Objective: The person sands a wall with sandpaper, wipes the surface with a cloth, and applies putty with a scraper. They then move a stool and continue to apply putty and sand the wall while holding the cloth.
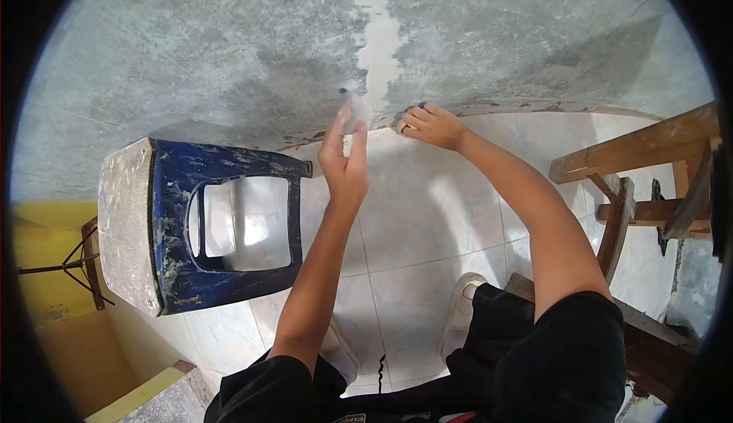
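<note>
My left hand [345, 165] is raised in front of the wall, its fingers and thumb closed round a pale, see-through piece [356, 114] that looks like plastic, with a small dark spot at its upper end. Low at the foot of the wall is my right hand [433, 127], its fingers curled in. Something small and yellowish shows at those fingers; I cannot tell what it is. Between and above both hands, a whitish strip of filler [379, 45] runs up the grey wall [252, 49], ragged along its edges.
A blue plastic stool [229, 159], smeared with pale splashes, stands on the left with its seat turned leftward in view. Wooden furniture [641, 142] fills the right side. Glossy tiles cover the floor [427, 228]. A yellow wall [46, 247] and a low ledge [164, 396] lie at left.
</note>
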The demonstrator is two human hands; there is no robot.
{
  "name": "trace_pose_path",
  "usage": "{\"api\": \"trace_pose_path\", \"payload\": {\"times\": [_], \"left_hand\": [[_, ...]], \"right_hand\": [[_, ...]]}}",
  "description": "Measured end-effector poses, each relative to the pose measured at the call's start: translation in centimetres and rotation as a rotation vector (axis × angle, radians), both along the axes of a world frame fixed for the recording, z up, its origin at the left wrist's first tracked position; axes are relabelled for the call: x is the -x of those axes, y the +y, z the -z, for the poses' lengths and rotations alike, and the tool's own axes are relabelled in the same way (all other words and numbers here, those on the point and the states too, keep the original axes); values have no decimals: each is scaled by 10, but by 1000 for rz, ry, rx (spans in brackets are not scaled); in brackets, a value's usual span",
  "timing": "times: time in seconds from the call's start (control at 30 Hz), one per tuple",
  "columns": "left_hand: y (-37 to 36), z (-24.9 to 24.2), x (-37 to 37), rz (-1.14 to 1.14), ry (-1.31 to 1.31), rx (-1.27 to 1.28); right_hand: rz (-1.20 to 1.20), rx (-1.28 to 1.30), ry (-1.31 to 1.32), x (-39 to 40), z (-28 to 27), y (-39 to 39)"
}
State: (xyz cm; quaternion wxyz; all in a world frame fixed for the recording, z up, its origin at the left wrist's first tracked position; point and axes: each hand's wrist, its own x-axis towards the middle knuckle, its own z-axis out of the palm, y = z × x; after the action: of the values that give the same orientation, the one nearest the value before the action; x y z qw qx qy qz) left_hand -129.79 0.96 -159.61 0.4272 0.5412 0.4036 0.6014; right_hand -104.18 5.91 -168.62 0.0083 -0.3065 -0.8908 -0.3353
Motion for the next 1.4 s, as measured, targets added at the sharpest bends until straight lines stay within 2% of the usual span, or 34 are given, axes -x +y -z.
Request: {"api": "trace_pose_path", "payload": {"times": [0.1, 0.23, 0.27, 0.33, 0.4, 0.47, 0.53, 0.57, 0.6, 0.63, 0.67, 0.7, 0.77, 0.83, 0.87, 0.9, 0.97, 1.0, 1.03, 1.07, 1.1, 1.13, 1.17, 1.2, 1.23, 1.3, 1.33, 1.4], "left_hand": [[-12, 7, -6, 65, -21, 147], [-33, 39, -21, 64, 187, 233], [-43, 52, -27, 48, 144, 251], [-95, 66, -24, 31, 122, 323], [-142, 60, -21, 41, 343, 631], [-209, 51, -9, 22, 81, 793], [-280, 37, 18, -40, -5, 1143], [-322, 44, 40, -121, 16, 1429], [-350, 23, 61, -141, 38, 1610], [-372, -7, 84, -59, 18, 1663], [-385, -39, 104, 66, 165, 1680], [-396, -67, 120, 90, 267, 1695], [-387, -145, 137, 287, 256, 1744], [-362, -221, 148, 449, 361, 1711], [-347, -248, 164, 598, 340, 1628], [-323, -283, 173, 686, 309, 1583], [-267, -380, 168, 751, 669, 1367], [-242, -403, 185, 850, 762, 1189], [-219, -404, 212, 891, 814, 1081], [-192, -410, 222, 929, 864, 978], [-173, -459, 224, 952, 910, 916], [-154, -478, 236, 969, 953, 859], [-130, -448, 268, 968, 933, 905], [-128, -477, 278, 855, 995, 930], [-129, -506, 289, 740, 1051, 953], [-116, -493, 336, 703, 1146, 875], [-121, -502, 346, 660, 1188, 900], [-144, -515, 348, 585, 1178, 980]], "right_hand": [[-11, 156, 35, -7, 9, -9], [466, 374, 499, -22, 44, -32], [479, 432, 514, -16, 45, -50], [900, 460, 685, -9, 27, -90], [964, 581, 717, -2, 12, -135], [1038, 665, 756, -1, -13, -176], [1037, 873, 729, 5, -43, -219], [1095, 894, 780, 15, -63, -239], [1152, 906, 831, 26, -85, -260], [1195, 924, 922, 37, -111, -281], [1237, 920, 1008, 48, -145, -305], [1277, 909, 1098, 60, -179, -329], [1295, 802, 1382, 79, -226, -384], [1552, 713, 1496, 109, -303, -434], [1592, 528, 1560, 122, -298, -472], [1783, 316, 1621, 140, -350, -492], [1800, -28, 1870, 169, -389, -555], [1848, -193, 2032, 191, -418, -584], [1830, -413, 2107, 212, -399, -623], [1903, -440, 2181, 229, -439, -645], [2033, -513, 2143, 247, -480, -661], [2220, -531, 2067, 266, -497, -680], [2263, -500, 2114, 282, -527, -695], [2304, -463, 2164, 303, -548, -710], [2310, -547, 2183, 321, -560, -722], [2549, -224, 2102, 357, -570, -749], [2562, -312, 2127, 373, -571, -757], [2426, -95, 2247, 391, -573, -765]]}}
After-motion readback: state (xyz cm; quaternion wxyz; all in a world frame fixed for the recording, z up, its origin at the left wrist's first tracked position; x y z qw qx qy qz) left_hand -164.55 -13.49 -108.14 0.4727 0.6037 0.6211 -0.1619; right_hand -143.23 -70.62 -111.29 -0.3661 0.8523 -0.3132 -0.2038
